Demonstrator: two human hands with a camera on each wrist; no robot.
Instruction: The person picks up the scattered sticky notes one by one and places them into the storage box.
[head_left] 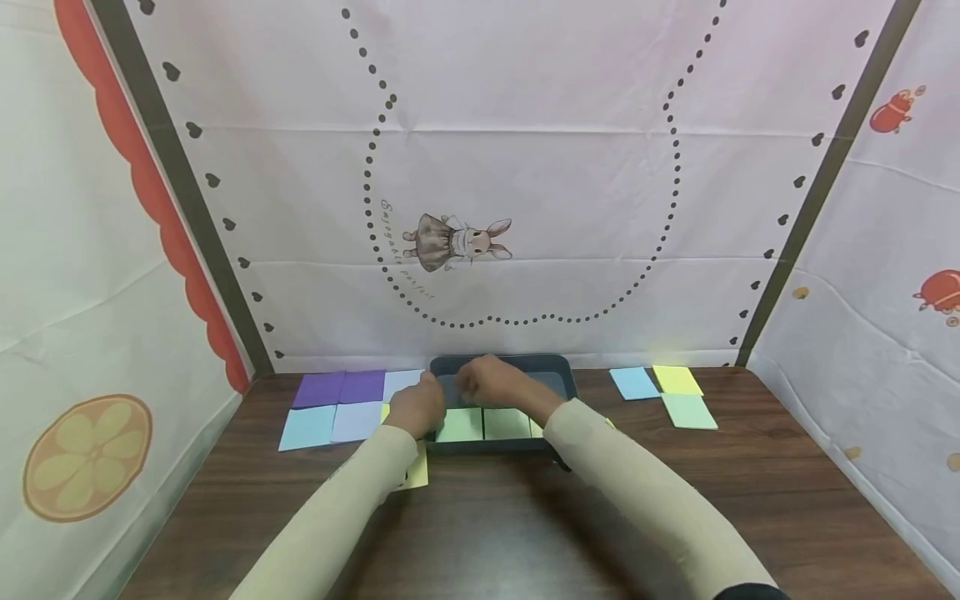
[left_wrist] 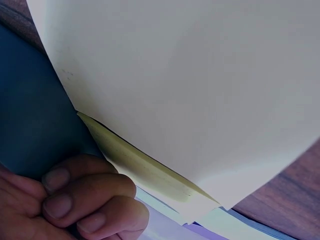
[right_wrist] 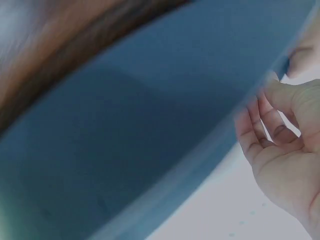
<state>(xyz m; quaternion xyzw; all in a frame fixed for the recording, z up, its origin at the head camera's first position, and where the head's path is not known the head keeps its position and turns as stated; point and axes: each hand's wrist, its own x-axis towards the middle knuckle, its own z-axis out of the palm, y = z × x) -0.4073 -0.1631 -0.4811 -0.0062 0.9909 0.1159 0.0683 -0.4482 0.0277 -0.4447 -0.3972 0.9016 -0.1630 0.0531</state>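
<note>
Reaching near tray (head_left: 558,382) edges: left hand (head_left: 416,407), right hand (head_left: 492,383).

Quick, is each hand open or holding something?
Left hand: fingers curled; can't tell whether it holds anything.
Right hand: fingers bent by the tray; can't tell whether it holds anything.

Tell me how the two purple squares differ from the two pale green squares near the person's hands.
Colour: the purple squares are deep and dark; the pale green squares are light.
Place: the purple squares lie on the brown table, left of the dark tray; the pale green squares are inside the tray.
Shared: each pair sits side by side.
</note>
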